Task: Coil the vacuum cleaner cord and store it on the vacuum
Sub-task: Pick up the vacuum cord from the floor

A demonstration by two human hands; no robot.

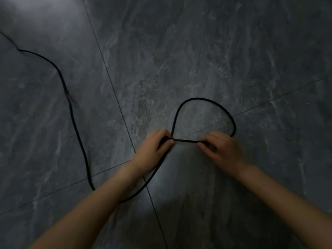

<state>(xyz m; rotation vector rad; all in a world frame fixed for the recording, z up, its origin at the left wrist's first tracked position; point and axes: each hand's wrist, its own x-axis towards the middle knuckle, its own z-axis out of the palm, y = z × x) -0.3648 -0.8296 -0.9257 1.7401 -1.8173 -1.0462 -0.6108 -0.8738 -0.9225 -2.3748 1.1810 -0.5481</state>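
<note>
One black cord [206,103], one loop, left hand [154,147] and right hand [221,150] gripping it

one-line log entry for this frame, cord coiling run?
stage: first loop formed | left hand: pinching cord | right hand: pinching cord | slack: trails left across floor | vacuum: not in view

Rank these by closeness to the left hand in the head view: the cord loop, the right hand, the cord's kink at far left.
1. Cord loop, starts at the left hand
2. Right hand, just right of it
3. Cord's kink, far upper left
</note>
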